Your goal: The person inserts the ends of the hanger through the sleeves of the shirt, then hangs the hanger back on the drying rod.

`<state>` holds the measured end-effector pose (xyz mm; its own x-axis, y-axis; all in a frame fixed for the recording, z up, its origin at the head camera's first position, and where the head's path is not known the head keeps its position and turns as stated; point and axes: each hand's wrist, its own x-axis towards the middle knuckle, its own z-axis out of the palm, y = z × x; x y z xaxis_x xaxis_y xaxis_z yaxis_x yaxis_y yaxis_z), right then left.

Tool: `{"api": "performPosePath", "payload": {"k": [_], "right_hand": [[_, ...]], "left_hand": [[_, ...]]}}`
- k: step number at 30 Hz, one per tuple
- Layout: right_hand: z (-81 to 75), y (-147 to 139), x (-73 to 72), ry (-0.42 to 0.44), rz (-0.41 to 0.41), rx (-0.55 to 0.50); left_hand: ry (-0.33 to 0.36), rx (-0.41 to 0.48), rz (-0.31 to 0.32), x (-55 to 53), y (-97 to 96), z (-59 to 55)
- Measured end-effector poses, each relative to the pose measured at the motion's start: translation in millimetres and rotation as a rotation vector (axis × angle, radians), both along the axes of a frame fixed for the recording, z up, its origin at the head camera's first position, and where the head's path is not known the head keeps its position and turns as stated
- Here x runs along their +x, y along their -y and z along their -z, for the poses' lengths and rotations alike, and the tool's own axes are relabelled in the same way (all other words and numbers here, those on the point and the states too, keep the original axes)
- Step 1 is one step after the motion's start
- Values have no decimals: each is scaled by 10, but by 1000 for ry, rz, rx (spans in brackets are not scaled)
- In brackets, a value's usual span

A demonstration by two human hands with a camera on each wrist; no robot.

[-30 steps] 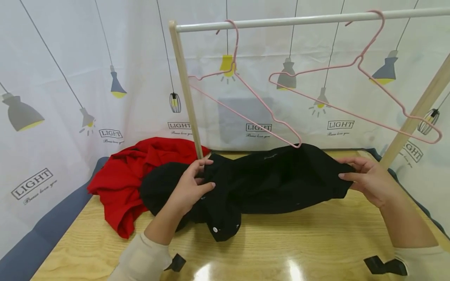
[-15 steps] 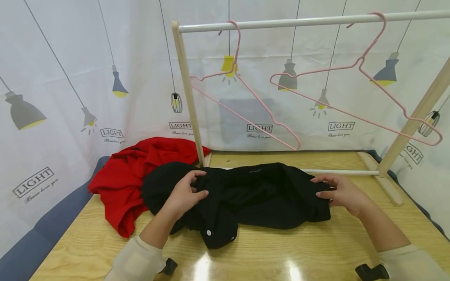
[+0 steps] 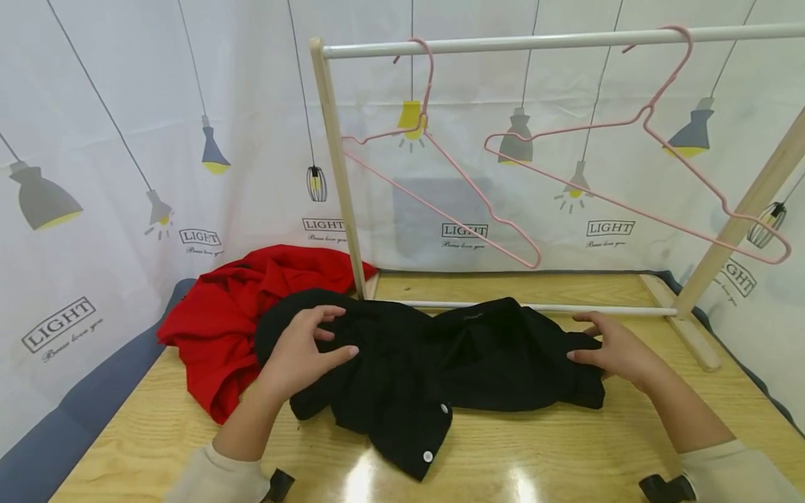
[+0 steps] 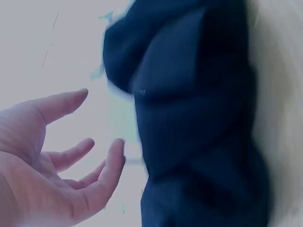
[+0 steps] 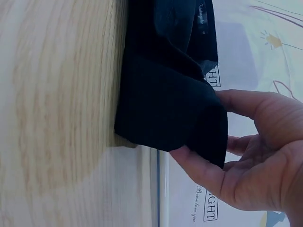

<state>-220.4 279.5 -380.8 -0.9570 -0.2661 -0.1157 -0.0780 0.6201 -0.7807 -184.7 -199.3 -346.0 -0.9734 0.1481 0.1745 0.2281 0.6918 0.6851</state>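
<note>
A black shirt [image 3: 402, 363] lies rumpled across the table, its front flap with white buttons [image 3: 428, 456] hanging toward the near side. My left hand [image 3: 305, 353] hovers over the shirt's left part with fingers spread and loosely bent. The left wrist view shows that hand [image 4: 71, 165] apart from the dark cloth [image 4: 199, 118], holding nothing. At the shirt's right end, my right hand [image 3: 613, 349] pinches a fold. In the right wrist view, the thumb and fingers of this hand [image 5: 265, 156] stand on either side of the cloth's raised edge [image 5: 208, 127].
A red garment [image 3: 220, 314] lies bunched behind the shirt's left end. A rack with a white rail [image 3: 541, 42] stands at the back. From it hang two pink hangers, one left [image 3: 462, 171] and one right [image 3: 682, 161]. A printed curtain [image 3: 251, 105] closes off the back.
The shirt has come down onto the table, and its buttoned flap has spread toward the near side. My left hand has let go and drawn left; the right has come down and inward with its end.
</note>
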Motion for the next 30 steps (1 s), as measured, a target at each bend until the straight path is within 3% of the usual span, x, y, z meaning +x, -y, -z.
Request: {"api": "performPosePath", "payload": {"k": [5,7,9,14,17,20,24,30], "right_hand": [[29,-38,-3,9,-9,39],[41,-50,-9,28,-13,38],[52,-61,-19,51,-21,34],[83,-68,-58,122,-49,14],[97,-55,-79,150,-65,2],[112,-22,-93,160,-84,-10],[128,50,-96,136,-112,-9],[139,140,-91,117,-129,-6]], "left_hand": [[-117,-102,-165,-4,344,-60],[-121,-142,-212,-28,483,-52],[-88,-157,-217,-64,605,-24],[106,-60,-87,-149,762,112],[235,20,-9,-157,727,200],[305,61,45,-148,616,283],[307,28,95,-134,412,372],[219,-52,176,-137,129,407]]}}
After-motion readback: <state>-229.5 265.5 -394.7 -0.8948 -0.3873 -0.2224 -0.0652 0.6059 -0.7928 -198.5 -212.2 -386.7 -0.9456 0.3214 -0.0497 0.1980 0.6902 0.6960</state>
